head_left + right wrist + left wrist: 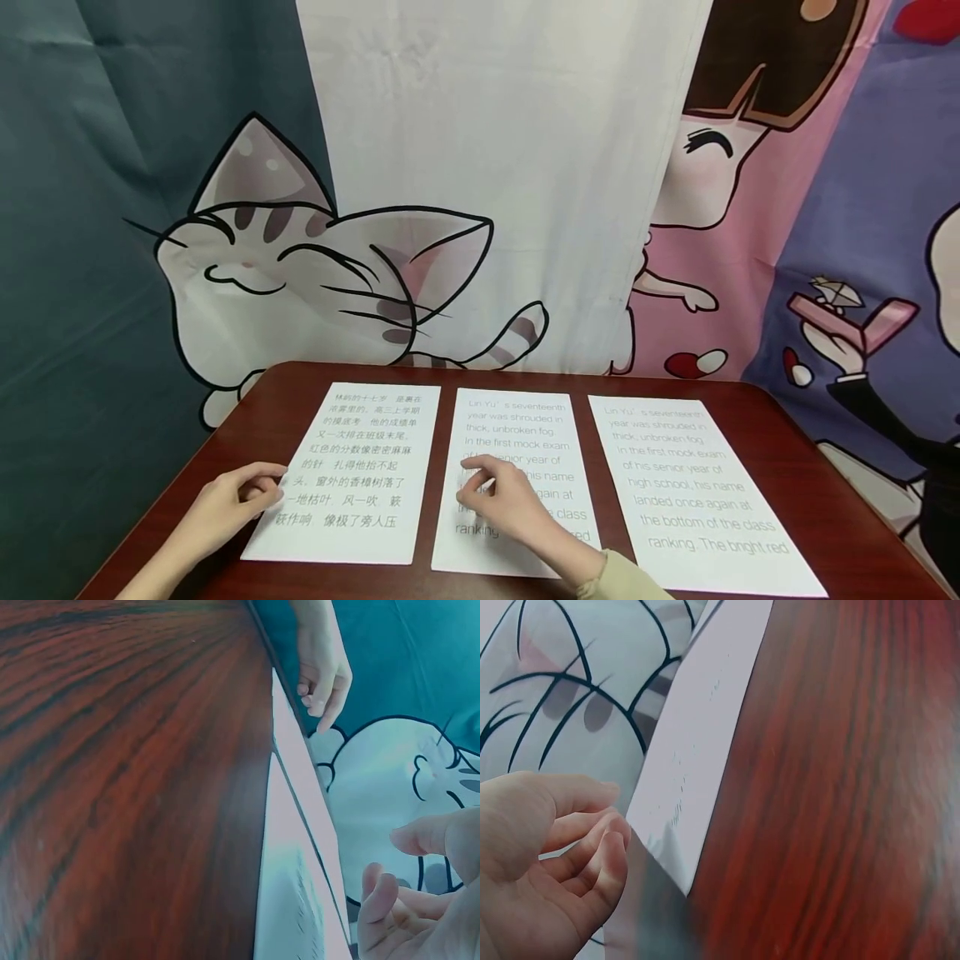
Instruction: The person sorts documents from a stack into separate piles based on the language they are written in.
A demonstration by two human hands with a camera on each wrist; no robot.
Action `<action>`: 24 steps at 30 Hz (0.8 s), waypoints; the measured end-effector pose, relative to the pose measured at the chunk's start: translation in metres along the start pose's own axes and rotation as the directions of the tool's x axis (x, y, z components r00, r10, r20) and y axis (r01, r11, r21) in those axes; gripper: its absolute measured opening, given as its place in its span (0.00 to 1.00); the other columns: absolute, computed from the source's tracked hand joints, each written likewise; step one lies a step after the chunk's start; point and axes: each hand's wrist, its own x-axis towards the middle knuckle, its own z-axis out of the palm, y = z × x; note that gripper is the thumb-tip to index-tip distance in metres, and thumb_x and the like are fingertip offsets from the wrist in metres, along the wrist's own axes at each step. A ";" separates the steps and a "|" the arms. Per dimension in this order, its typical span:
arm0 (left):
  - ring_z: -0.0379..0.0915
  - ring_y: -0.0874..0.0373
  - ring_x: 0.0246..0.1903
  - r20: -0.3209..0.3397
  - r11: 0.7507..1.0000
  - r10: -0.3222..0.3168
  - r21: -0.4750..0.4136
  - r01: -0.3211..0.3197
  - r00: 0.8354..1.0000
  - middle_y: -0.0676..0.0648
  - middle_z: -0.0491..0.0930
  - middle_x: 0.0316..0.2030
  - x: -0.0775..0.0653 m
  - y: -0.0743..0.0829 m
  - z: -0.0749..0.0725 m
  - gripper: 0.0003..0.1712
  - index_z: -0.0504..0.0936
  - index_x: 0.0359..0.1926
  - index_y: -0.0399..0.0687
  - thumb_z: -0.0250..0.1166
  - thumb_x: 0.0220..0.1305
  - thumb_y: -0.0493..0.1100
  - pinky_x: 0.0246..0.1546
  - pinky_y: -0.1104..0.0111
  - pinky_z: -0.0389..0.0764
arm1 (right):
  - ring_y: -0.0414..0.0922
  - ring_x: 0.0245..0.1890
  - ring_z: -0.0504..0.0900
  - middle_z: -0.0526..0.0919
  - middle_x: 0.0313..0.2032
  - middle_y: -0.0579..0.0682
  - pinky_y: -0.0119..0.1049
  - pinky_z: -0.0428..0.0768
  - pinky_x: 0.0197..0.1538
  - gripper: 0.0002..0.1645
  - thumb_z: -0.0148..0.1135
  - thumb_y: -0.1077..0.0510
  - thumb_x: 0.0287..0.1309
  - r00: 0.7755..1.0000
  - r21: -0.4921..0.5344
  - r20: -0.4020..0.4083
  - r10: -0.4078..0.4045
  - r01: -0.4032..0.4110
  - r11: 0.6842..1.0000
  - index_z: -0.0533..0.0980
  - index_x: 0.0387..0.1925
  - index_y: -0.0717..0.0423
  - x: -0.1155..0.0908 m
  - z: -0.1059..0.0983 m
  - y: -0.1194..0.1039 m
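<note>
Three printed paper sheets lie side by side on a dark red-brown wooden table. The left sheet (352, 467) bears Chinese characters; the middle sheet (517, 425) and the right sheet (690, 483) carry pale English text. My left hand (228, 504) is at the left edge of the left sheet, its fingers loosely curled around nothing. In the left wrist view, the thumb and fingertips come close together near a paper corner; contact is hard to judge. Over the middle sheet is my right hand (506, 500), hiding some lines. A gap shows between its thumb and loosely bent fingers.
The wooden table (840, 525) has rounded far corners. Behind it hangs a curtain (510, 150) printed with a smiling cat and cartoon figures, close to the table's back edge. Narrow strips of tabletop separate the sheets.
</note>
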 end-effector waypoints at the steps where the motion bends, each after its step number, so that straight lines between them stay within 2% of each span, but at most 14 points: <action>1: 0.68 0.69 0.27 -0.003 1.000 0.009 -0.003 -0.009 1.000 0.50 0.80 0.33 0.000 0.003 0.001 0.20 0.81 0.54 0.39 0.67 0.62 0.42 0.28 0.75 0.68 | 0.35 0.23 0.74 0.83 0.30 0.47 0.27 0.70 0.26 0.27 0.67 0.56 0.54 1.000 -0.005 -0.005 -0.001 0.001 1.000 0.78 0.55 0.65 -0.001 -0.003 0.000; 7: 0.68 0.69 0.27 -0.025 0.998 0.051 -0.043 -0.052 0.998 0.50 0.80 0.35 0.003 0.018 0.007 0.21 0.81 0.54 0.40 0.69 0.61 0.42 0.26 0.74 0.69 | 0.34 0.25 0.74 0.84 0.31 0.46 0.25 0.72 0.30 0.27 0.67 0.56 0.54 0.998 -0.048 -0.059 -0.008 0.005 0.999 0.77 0.56 0.63 -0.003 -0.018 0.001; 15: 0.71 0.69 0.29 -0.059 0.994 0.091 -0.051 -0.094 0.994 0.50 0.82 0.35 0.009 0.042 0.018 0.19 0.83 0.52 0.43 0.69 0.58 0.39 0.31 0.76 0.73 | 0.38 0.29 0.76 0.84 0.33 0.46 0.26 0.72 0.32 0.28 0.68 0.56 0.55 0.993 -0.073 -0.115 0.011 -0.019 0.997 0.77 0.57 0.61 -0.009 -0.035 0.005; 24: 0.74 0.72 0.29 -0.078 0.976 0.187 -0.098 -0.194 0.979 0.52 0.83 0.34 0.017 0.058 0.030 0.18 0.83 0.50 0.44 0.70 0.57 0.38 0.33 0.75 0.78 | 0.39 0.30 0.77 0.83 0.33 0.44 0.26 0.73 0.32 0.27 0.69 0.57 0.55 0.980 -0.080 -0.187 0.066 -0.082 0.993 0.77 0.57 0.57 -0.020 -0.050 0.011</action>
